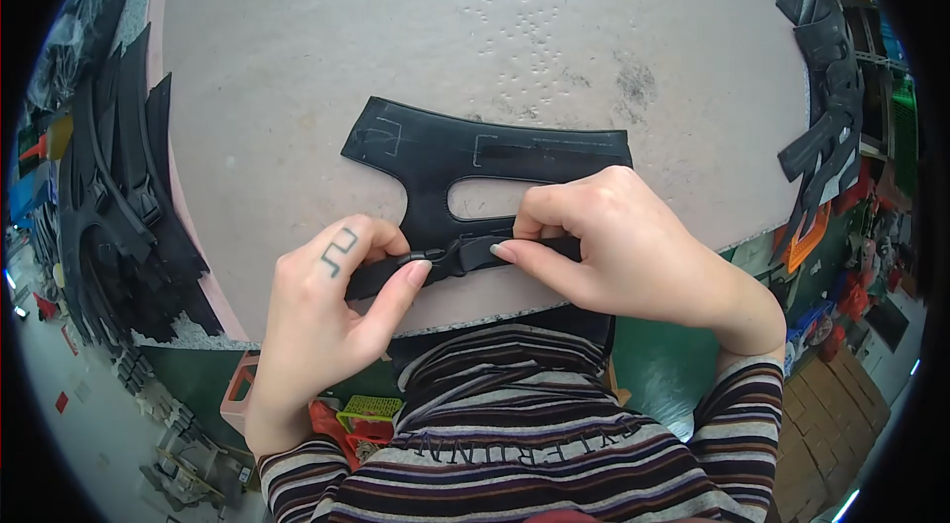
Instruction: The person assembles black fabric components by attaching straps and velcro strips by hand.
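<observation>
A flat black panel (426, 182) with an oval cut-out and pale corner marks lies on the table near its front edge. Along its lower side runs a black strap (482, 254), with a small dark buckle (431, 255) on it. My left hand (332, 290) pinches the strap between thumb and fingers just left of the buckle. Thumb and forefinger of my right hand (614, 241) grip the same strap further right. The strap's outer ends are partly hidden by my hands.
The pale tabletop (297, 48) is scuffed and pitted. A heap of black straps with buckles (119, 187) lies along its left edge, and more black pieces (826, 68) hang over the right edge. Below are an orange basket (808, 238), a green basket (369, 408) and cardboard (826, 424).
</observation>
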Demonstrator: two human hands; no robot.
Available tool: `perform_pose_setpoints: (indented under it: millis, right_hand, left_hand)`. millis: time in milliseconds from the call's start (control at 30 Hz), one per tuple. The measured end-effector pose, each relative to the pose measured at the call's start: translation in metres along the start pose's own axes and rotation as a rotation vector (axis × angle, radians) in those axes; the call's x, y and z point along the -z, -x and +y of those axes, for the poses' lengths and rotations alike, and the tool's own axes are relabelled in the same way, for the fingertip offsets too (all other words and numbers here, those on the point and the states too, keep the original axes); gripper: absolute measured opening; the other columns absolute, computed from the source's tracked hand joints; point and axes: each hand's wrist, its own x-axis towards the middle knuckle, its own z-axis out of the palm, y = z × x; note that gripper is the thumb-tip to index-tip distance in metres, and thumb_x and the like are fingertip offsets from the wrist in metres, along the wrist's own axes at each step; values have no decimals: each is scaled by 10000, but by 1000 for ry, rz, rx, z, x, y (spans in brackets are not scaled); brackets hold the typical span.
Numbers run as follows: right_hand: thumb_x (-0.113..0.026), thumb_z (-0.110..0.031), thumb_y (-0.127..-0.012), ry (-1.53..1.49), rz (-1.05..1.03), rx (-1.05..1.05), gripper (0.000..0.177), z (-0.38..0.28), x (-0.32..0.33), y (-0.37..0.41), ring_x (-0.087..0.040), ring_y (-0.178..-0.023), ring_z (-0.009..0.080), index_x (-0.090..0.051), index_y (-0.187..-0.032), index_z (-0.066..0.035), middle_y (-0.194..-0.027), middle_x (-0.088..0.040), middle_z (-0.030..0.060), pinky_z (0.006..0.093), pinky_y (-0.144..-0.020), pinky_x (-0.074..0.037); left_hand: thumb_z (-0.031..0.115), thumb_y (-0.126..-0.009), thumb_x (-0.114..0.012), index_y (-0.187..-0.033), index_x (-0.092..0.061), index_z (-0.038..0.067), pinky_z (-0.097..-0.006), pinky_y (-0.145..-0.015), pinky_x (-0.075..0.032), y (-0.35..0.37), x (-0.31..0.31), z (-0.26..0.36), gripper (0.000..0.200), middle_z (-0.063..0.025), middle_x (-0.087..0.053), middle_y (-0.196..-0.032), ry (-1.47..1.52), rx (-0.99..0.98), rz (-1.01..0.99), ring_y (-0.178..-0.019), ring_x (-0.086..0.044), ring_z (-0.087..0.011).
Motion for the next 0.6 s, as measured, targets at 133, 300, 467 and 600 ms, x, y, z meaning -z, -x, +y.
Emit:
perform_pose_setpoints:
  millis: [133, 300, 467, 600]
  right_hand:
    - [-724, -143, -876, 29, -5, 11, 185, 1, -1, -3, -683, -610, 354, -673, -780, 7, -647, -667, 177, 420, -585, -548]
    - [-716, -140, -877, 59, -33, -3, 191, 0, 0, -3, -682, -613, 365, -661, -777, 12, -650, -665, 189, 430, -581, -551]
    - [-710, -142, -883, 45, -18, 12, 195, 0, -1, -2, -691, -631, 370, -653, -786, 17, -661, -668, 198, 439, -594, -561]
    - [-734, -163, -883, 34, -1, 30, 200, 4, 5, 6, -698, -627, 342, -674, -806, 11, -684, -686, 180, 403, -580, -556]
  left_hand:
    - [105, -828, -798, -904, -649, -10, -337, -640, -532, -2, 0, -1, 203, -121, -678, -798, -32, -8, 10, -671, -668, -261]
    - [81, -801, -778, -937, -686, 20, -365, -774, -488, 3, -1, 6, 175, -102, -652, -970, -430, -186, 144, -875, -608, -247]
    - [224, -907, -686, -1154, -774, 98, -332, -856, -454, 27, -40, 5, 290, -17, -695, -1148, -672, -586, 215, -1052, -591, -176]
    - [141, -852, -687, -1208, -750, 32, -380, -924, -463, 28, -53, -7, 377, -90, -682, -1281, -772, -652, 189, -1176, -567, -257]
